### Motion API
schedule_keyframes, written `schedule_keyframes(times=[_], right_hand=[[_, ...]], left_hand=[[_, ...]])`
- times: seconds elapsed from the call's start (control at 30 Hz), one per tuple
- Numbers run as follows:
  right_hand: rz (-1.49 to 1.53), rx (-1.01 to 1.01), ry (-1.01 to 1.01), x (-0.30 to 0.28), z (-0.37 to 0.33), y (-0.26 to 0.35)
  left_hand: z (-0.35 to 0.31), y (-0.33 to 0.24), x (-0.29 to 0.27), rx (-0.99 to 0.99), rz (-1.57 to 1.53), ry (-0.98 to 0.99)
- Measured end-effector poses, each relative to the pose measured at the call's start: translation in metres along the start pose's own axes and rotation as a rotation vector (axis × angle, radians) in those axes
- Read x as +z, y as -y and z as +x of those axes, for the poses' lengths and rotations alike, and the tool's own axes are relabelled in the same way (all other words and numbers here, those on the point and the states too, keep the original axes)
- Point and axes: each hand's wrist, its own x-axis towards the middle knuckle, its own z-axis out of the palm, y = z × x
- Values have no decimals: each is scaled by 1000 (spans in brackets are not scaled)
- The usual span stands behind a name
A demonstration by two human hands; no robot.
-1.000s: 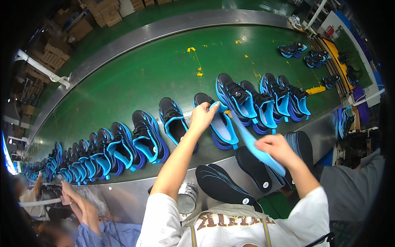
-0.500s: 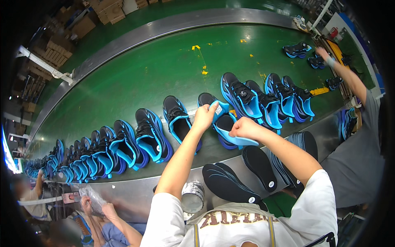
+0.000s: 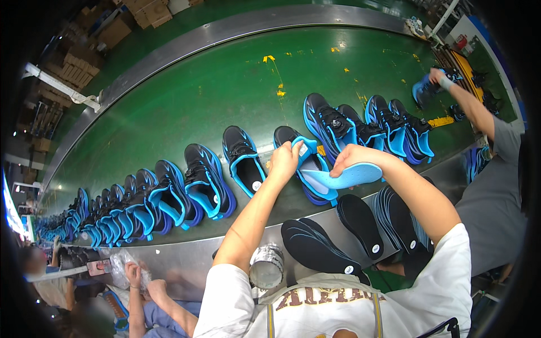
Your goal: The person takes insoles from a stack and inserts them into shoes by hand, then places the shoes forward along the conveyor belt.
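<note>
My left hand pinches the light-blue tongue of a black and blue sneaker on the green surface, holding its opening wide. In my right hand is a light-blue insole, gripped near its middle. The insole's wide end sticks out to the right, while its other end points into the shoe's opening; how deep it reaches is hard to see. Just left stands another sneaker with a black insole showing inside.
Black insoles lie in stacks on the metal ledge, beside a round container. Sneakers line the green belt on both sides. A co-worker's hand grasps a sneaker at far right; another person's hands hold clear plastic at lower left.
My right hand has moved slightly up and right, and the insole's free end has swung up and to the right. At far right, the co-worker's hand has taken hold of a sneaker.
</note>
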Motion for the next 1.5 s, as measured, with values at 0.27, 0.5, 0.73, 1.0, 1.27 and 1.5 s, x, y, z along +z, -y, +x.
schedule_keyframes(times=[0.27, 0.5, 0.73, 1.0, 1.27, 1.5], right_hand=[[-904, -320, -580, 59, 76, -59], [-1081, -379, -726, 75, 35, -44], [-952, -281, -498, 54, 52, -55], [-1221, -353, -560, 61, 106, -71], [-1709, -14, -38, 52, 106, -55], [-1766, -353, 8, 37, 115, -59]], left_hand=[[-6, -3, -5, 84, -72, 29], [-1, 8, -9, -115, -350, 106], [0, -3, -14, -457, -742, 291], [-3, 11, 6, -249, -563, 127], [-2, 5, 3, -340, -719, 196], [-6, -1, 4, -147, -304, -144]])
